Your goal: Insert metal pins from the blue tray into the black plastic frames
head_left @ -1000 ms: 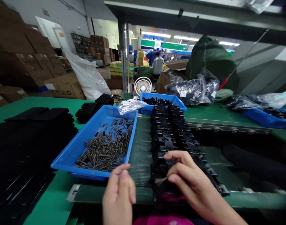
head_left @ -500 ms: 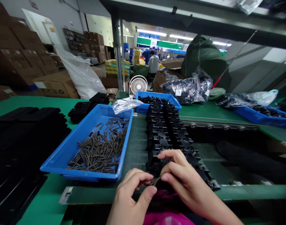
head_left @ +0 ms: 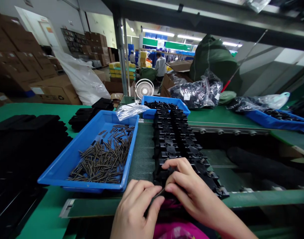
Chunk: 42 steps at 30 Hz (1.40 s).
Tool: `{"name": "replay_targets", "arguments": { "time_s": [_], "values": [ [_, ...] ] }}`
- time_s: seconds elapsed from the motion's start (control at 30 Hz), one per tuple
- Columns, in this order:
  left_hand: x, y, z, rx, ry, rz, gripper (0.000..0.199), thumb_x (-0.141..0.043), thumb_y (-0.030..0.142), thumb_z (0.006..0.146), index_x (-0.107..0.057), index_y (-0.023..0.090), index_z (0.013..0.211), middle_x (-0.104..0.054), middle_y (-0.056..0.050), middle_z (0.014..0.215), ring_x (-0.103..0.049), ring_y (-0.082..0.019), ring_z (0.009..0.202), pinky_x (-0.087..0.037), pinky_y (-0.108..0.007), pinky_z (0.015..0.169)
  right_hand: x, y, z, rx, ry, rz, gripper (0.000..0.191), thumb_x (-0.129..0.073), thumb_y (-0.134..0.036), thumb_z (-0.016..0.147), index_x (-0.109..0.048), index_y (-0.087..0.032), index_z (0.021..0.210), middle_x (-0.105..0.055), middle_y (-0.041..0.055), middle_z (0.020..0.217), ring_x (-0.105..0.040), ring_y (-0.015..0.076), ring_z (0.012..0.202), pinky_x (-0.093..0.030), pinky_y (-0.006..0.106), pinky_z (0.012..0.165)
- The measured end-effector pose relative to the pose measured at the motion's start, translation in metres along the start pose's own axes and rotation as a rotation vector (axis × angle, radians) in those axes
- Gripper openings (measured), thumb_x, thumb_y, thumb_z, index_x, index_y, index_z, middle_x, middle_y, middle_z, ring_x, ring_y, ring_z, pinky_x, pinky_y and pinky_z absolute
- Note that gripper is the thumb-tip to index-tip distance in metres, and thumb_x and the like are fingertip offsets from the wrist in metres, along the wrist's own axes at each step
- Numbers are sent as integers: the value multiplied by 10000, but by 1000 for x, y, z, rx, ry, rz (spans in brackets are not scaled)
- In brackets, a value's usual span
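Between the fingertips of both hands runs a thin, dark metal pin [head_left: 160, 193]. My left hand [head_left: 137, 205] is closed around its near end, thumb and fingers pressed together. At the pin's other end, my right hand [head_left: 188, 184] pinches with thumb and bent fingers, its index finger raised over the black parts. Two rows of black plastic parts [head_left: 167, 146] stretch away just beyond my hands, with metal bits on their edges. To the left, a blue tray [head_left: 53, 169] holds a heap of similar metal pins [head_left: 104, 159]. My fingers hide part of the held pin.
Black flat parts [head_left: 25, 142] are stacked at the left. Behind the rows stand a second blue tray [head_left: 184, 108] of small black pieces and a white fan [head_left: 144, 89]. Bagged black parts [head_left: 196, 91] lie at the back right. A shelf [head_left: 216, 20] hangs overhead.
My left hand's fingers have drawn closer together, and the pin between the hands now shows more clearly. The whole view has shifted slightly, moving the scene a little to the left.
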<state>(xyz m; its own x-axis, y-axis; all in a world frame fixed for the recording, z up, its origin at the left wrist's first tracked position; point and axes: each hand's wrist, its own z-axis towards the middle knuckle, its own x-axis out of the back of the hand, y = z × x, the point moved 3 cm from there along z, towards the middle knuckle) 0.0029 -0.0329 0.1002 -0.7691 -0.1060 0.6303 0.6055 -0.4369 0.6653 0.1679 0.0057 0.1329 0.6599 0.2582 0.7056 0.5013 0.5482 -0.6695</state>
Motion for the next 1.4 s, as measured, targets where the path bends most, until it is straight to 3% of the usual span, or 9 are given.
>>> {"name": "replay_targets", "arguments": {
  "time_s": [0.23,0.43,0.57,0.7,0.8,0.93,1.13,1.23,1.4],
  "values": [
    [-1,-3,4,96,38,-174,108,-557,187,867,-657,227,880,-647,-5,819,-597,-138,775,-491,-226,675,1,-1,-1,-59,-43,109,49,-534,-257,925,-564,-219,928,-415,43,1255,-372,171,1218,-350,300,1010],
    [-5,-2,6,178,-54,-400,128,-581,222,863,-704,257,862,-651,29,777,-623,-109,735,-497,-186,644,0,-3,-3,-79,-57,197,85,-620,-232,866,-562,-219,926,-425,33,1267,-389,168,1216,-351,281,1014],
    [-8,-4,0,124,-45,-298,138,-584,207,863,-696,264,919,-649,26,797,-613,-108,749,-500,-190,658,0,-4,-4,-71,-58,239,29,-582,-182,880,-561,-201,884,-449,40,1243,-408,162,1201,-365,283,1001],
    [-3,-5,-7,-6,145,-30,213,-588,134,843,-655,226,1023,-643,-16,873,-581,-146,834,-494,-239,723,7,-4,-5,-53,-118,339,65,-616,-174,859,-562,-180,822,-488,45,1193,-446,166,1164,-379,288,986],
    [-2,-3,-8,-60,185,50,249,-583,102,836,-634,205,1056,-636,-31,889,-566,-157,856,-487,-250,740,11,-2,-7,-34,-181,439,84,-606,-209,875,-585,-174,801,-516,50,1142,-474,170,1132,-399,290,965],
    [-5,1,-4,-58,163,-33,215,-599,107,834,-634,213,1018,-630,-10,846,-570,-134,806,-486,-220,706,15,3,-9,-73,-67,245,99,-510,-172,921,-605,-197,908,-463,55,1210,-428,164,1178,-359,305,1005],
    [-12,2,-3,-34,106,-110,203,-577,137,857,-621,229,1032,-638,-4,905,-579,-125,844,-478,-212,745,10,0,-9,-54,-67,104,46,-541,-190,905,-579,-216,898,-443,34,1229,-405,159,1186,-366,298,1007],
    [-14,1,-2,81,22,-215,115,-517,197,897,-625,233,913,-637,12,857,-594,-116,816,-472,-194,723,11,-1,-9,-15,-9,-27,25,-553,-190,898,-563,-205,881,-430,46,1245,-382,181,1196,-367,321,1000],
    [-15,-1,0,285,-78,-360,308,-377,293,954,-588,211,744,-607,10,743,-604,-117,734,-459,-190,676,19,-7,-13,55,40,-170,72,-515,-166,912,-575,-202,924,-406,67,1279,-356,209,1201,-368,351,984]
  ]
}}
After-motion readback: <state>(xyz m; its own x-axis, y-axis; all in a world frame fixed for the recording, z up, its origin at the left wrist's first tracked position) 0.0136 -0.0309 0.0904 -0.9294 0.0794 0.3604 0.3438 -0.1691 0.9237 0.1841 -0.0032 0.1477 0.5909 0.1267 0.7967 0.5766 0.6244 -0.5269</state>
